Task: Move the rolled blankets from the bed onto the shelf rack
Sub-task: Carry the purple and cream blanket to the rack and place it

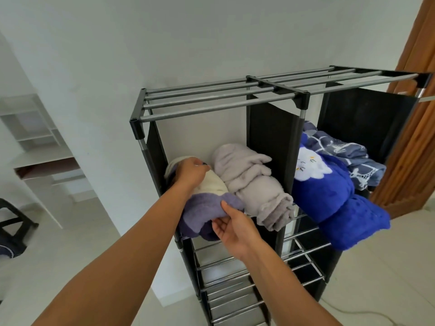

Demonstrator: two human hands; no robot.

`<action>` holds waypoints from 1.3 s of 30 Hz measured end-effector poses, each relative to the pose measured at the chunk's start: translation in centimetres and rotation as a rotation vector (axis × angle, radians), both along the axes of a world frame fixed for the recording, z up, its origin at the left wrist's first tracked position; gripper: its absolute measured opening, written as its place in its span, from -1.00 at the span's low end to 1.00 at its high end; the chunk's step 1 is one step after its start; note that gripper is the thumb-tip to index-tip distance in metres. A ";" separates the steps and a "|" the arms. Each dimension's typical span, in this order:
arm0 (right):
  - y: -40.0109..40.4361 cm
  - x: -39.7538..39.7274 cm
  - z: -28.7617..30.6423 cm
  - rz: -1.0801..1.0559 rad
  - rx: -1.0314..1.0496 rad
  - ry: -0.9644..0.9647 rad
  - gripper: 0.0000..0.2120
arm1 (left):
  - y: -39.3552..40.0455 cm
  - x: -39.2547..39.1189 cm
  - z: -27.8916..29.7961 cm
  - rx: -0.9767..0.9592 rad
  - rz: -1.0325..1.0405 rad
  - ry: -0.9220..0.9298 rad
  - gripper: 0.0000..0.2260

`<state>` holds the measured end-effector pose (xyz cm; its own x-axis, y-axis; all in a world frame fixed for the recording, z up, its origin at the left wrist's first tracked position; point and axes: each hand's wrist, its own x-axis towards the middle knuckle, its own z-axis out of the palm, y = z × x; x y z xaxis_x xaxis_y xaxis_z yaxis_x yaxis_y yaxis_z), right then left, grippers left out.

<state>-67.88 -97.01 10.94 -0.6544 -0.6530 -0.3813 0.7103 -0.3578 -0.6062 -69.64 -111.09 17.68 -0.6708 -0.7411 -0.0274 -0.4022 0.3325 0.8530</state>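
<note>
Blankets on the rack [277, 87] number four, all rolled or bundled on one shelf level just under the rack's top bars. Nearest the camera, two bare forearms reach up to the rack's left compartment. The right hand [235, 228] pinches the near purple end of the purple-and-cream blanket [207, 203], thumb on top and fingers curled beneath the fabric, where that end hangs past the rack's front edge. The left hand [191, 172] lies farther in, closed over the cream middle of the same roll, pressing it down at the rack's left side panel. Touching this roll on its right, in the same compartment, lies one grey blanket [253, 184], its near end also sticking out past the front edge. A dark fabric divider [274, 142] separates the rack's two compartments. In the right compartment lies one bright blue blanket [329, 196] with a white figure on it, its near end drooping well over the front rail. Behind it, deeper in that compartment, sits one blue-grey patterned blanket [346, 149], loosely bundled. Below this level, several rows of bare metal bars form the lower shelves. Beyond the rack stands a white wall; a brown curtain [414, 137] hangs at the rack's right.
</note>
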 end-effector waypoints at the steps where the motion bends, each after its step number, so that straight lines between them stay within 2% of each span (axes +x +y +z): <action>1: -0.1 -0.4 0.4 -0.007 0.002 0.011 -0.85 | -0.1 -0.1 0.1 0.010 0.009 0.031 -0.76; 4: -0.1 -0.4 -0.1 -0.024 0.018 0.020 -0.84 | -0.1 0.1 -0.1 0.030 -0.026 0.026 -0.81; 7: 0.0 0.7 -1.8 -0.007 0.048 0.052 -0.76 | 0.3 0.5 -1.3 -0.071 -0.116 -0.123 -0.84; 10: 0.3 0.8 -1.9 -0.005 0.077 0.083 -0.70 | 0.9 1.1 -2.2 -0.212 -0.159 -0.214 -0.68; 14: 1.4 0.5 -2.0 0.011 0.141 0.127 -0.73 | 1.7 2.2 -2.2 -0.286 -0.208 -0.232 -0.61; 17: 3.6 0.8 -3.2 0.030 0.229 0.178 -0.87 | 3.3 2.6 -2.8 -0.406 -0.222 -0.147 -0.68; 20: 8.5 1.3 -5.7 0.017 0.355 0.152 -0.93 | 7.1 2.7 -3.5 -0.518 -0.280 0.090 -0.79; 22: 12.7 2.2 -7.8 -0.056 0.436 0.064 -0.92 | 10.9 2.9 -4.5 -0.451 -0.415 0.234 -0.85; 24: 17.1 3.6 -9.6 -0.171 0.498 -0.017 -0.92 | 15.5 3.2 -6.1 -0.319 -0.617 0.265 -0.89; 26: 21.8 5.3 -10.6 -0.294 0.542 -0.070 -0.93 | 20.7 3.6 -8.5 -0.196 -0.878 0.148 -0.89; 28: 26.9 7.4 -11.4 -0.400 0.591 -0.096 -0.97 | 26.3 4.0 -11.5 -0.154 -1.111 -0.060 -0.86; 31: 35.2 12.3 -12.8 -0.573 0.670 -0.116 -0.96 | 34.7 6.2 -15.6 -0.083 -1.348 -0.338 -0.84; 36: 48.1 26.5 -15.4 -0.924 0.706 -0.265 -0.91 | 49.0 13.8 -20.2 -0.185 -1.661 -0.493 -0.83; 39: 55.0 37.2 -17.0 -1.119 0.726 -0.382 -0.95 | 58.5 20.3 -21.2 -0.261 -1.851 -0.502 -0.83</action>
